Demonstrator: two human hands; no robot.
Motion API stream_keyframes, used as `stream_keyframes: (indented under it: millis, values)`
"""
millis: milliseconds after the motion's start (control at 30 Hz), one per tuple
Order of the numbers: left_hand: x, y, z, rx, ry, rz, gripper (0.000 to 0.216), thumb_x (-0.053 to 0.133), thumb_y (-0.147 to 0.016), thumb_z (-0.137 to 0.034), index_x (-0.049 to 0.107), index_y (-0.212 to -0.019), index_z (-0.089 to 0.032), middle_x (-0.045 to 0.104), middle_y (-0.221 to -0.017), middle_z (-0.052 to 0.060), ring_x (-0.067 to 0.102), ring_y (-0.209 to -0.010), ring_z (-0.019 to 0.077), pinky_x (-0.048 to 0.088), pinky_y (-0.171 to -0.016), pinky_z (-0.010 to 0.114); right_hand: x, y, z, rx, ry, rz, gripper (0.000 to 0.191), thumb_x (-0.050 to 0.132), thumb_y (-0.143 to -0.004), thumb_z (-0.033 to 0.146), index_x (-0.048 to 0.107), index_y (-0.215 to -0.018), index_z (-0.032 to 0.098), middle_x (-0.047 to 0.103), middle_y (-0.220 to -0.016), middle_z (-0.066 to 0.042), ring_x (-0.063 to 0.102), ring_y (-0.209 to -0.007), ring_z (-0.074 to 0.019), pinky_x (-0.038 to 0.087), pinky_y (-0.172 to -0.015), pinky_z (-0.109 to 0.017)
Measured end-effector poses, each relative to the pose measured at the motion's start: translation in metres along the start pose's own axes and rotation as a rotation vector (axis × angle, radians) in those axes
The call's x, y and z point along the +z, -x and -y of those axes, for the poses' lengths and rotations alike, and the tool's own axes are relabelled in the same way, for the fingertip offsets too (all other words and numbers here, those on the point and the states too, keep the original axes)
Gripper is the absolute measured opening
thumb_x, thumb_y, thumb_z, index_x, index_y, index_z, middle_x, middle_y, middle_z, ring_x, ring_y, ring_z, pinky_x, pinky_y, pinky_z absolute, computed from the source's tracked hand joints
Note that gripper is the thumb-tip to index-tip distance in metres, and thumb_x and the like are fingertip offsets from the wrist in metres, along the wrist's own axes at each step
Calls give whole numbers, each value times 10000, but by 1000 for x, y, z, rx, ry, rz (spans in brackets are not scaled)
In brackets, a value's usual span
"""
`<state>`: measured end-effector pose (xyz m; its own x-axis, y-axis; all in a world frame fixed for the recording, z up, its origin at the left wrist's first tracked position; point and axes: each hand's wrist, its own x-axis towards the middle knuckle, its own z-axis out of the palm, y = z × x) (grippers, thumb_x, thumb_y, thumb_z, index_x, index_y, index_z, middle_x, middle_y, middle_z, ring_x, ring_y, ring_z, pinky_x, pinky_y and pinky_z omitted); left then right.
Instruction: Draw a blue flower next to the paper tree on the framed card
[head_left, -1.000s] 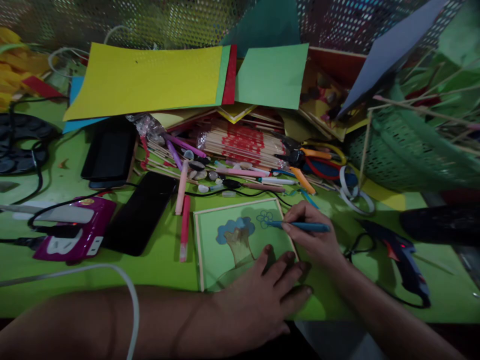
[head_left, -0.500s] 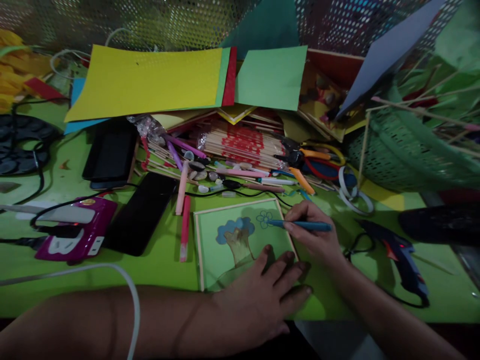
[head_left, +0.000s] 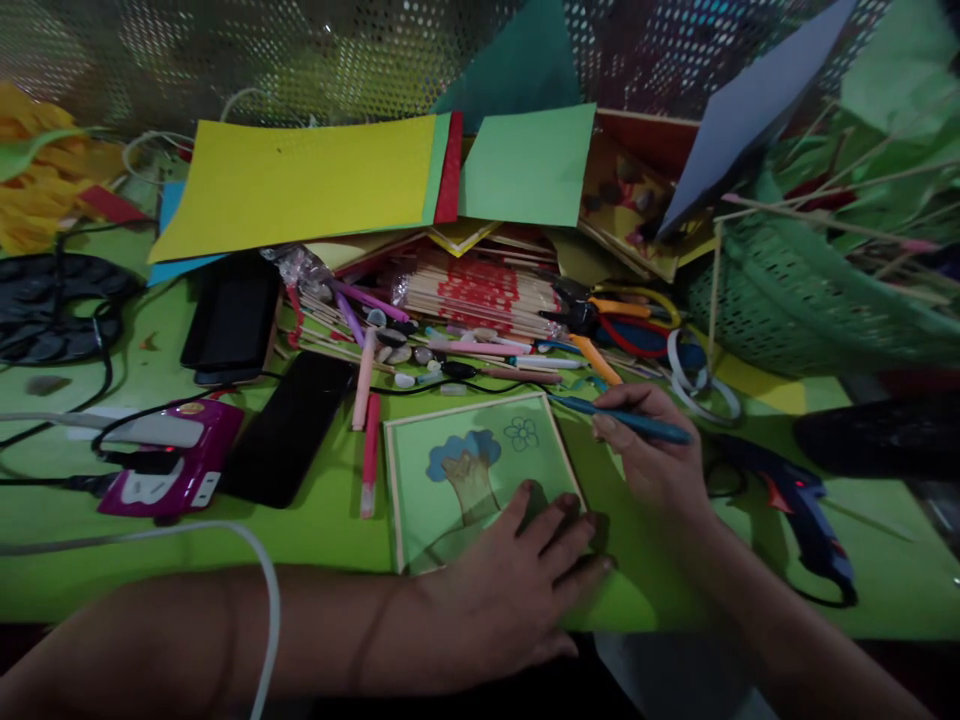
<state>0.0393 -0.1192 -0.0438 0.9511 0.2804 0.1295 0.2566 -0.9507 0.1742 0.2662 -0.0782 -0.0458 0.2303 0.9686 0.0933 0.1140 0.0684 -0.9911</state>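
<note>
A green card edged with thin wooden sticks lies on the table, bearing a tree with a blue crown and a small outlined flower. My left hand rests flat with fingers spread across the card's lower right part, hiding that corner. Pinched in my right hand is a blue marker, its tip pointing left, off the card's upper right corner. Left of the card lie a red marker and a pink marker cap or pen.
Behind are wooden skewers, scissors, pens and coloured paper. A hot glue gun and green basket stand right. Phones and a purple power strip lie left. A white cable crosses my left forearm.
My right hand has drawn the marker up and to the right, away from the flower and off the card. My left hand stays on the card. The view has shifted slightly.
</note>
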Motion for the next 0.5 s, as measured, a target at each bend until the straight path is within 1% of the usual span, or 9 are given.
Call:
stream_keyframes:
  millis: [100, 200, 267, 300, 333, 367, 400, 500]
  values:
    - [-6, 0, -1, 8, 10, -12, 671, 498, -1004, -618, 463, -1551, -232, 433, -1626, 125, 354, -1505, 338, 295, -1179, 568, -3, 1, 3, -17, -3, 17, 169, 837, -838, 320, 750, -975, 271, 699, -934, -7, 612, -796, -163, 481, -712, -293]
    - [-20, -2, 0, 6, 39, -34, 622, 446, -1034, -599, 470, -1538, -235, 448, -1618, 111, 380, -1492, 314, 275, -1193, 549, -5, 1, 6, -10, -40, 62, 146, 806, -862, 347, 765, -983, 276, 702, -919, -9, 623, -797, -171, 484, -713, -299]
    - [-36, -6, 8, -25, 68, -49, 538, 439, -1056, -541, 536, -1471, -213, 572, -1502, 101, 477, -1407, 293, 297, -1176, 527, -6, 1, 7, 2, -62, 77, 128, 778, -884, 359, 773, -978, 272, 698, -902, -12, 626, -775, -170, 488, -698, -302]
    - [-46, -7, 15, -54, 89, -57, 480, 465, -1056, -502, 587, -1406, -198, 663, -1364, 85, 555, -1304, 279, 330, -1144, 509, -7, 1, 8, 6, -67, 76, 123, 769, -890, 361, 776, -968, 267, 696, -893, -15, 627, -764, -171, 490, -689, -305]
    - [-56, -8, 25, -90, 110, -46, 401, 484, -1057, -463, 640, -1320, -205, 721, -1213, 57, 624, -1153, 252, 373, -1088, 482, -7, 1, 8, 7, -69, 73, 121, 766, -888, 363, 777, -952, 261, 695, -884, -18, 624, -750, -172, 490, -676, -307]
    - [-66, -7, 36, -143, 120, -44, 322, 491, -1058, -430, 691, -1202, -223, 743, -1068, 28, 653, -1014, 232, 405, -1019, 457, -8, 0, 8, 6, -69, 68, 125, 768, -882, 366, 777, -937, 254, 694, -878, -22, 620, -735, -172, 487, -656, -308]
    - [-75, -6, 49, -211, 116, -55, 301, 490, -1061, -416, 715, -1115, -222, 745, -996, 20, 654, -951, 225, 421, -956, 428, -8, 0, 7, 5, -71, 63, 135, 773, -874, 369, 776, -931, 246, 692, -871, -26, 613, -716, -172, 479, -630, -307]
    - [-93, 5, 88, -523, 54, -133, 237, 561, -1029, -371, 722, -1083, -205, 748, -998, 41, 641, -998, 243, 405, -926, 398, -8, 0, 6, 12, -80, 51, 187, 792, -847, 374, 771, -969, 234, 684, -856, -30, 595, -669, -165, 447, -562, -295]
